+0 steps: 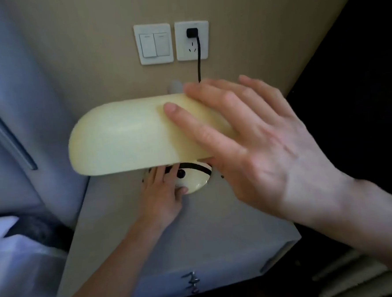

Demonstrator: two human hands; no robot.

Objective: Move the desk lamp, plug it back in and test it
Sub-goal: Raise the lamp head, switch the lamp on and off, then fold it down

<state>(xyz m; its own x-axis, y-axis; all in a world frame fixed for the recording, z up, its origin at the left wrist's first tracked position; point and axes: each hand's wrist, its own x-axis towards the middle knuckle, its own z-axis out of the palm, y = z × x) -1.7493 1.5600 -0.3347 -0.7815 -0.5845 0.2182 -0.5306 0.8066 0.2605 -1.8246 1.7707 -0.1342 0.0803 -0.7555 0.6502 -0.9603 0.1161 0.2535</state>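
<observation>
A cream desk lamp stands on a white nightstand point(195, 235). Its long rounded shade point(125, 136) hides most of the round base point(196, 182). My right hand point(247, 145) lies spread over the shade's right end, thumb on top, fingers curling over the back edge. My left hand point(163, 194) reaches under the shade and rests on the base beside a small black knob point(181, 173); its fingertips are hidden. A black plug point(192, 33) sits in the wall socket point(192, 40), and its black cord point(199, 63) drops behind my right hand. The lamp looks unlit.
A double rocker switch point(153, 44) is left of the socket on the beige wall. Bedding and a padded headboard point(16, 113) fill the left. The nightstand drawer has a small metal handle point(193, 282). The area to the right is dark.
</observation>
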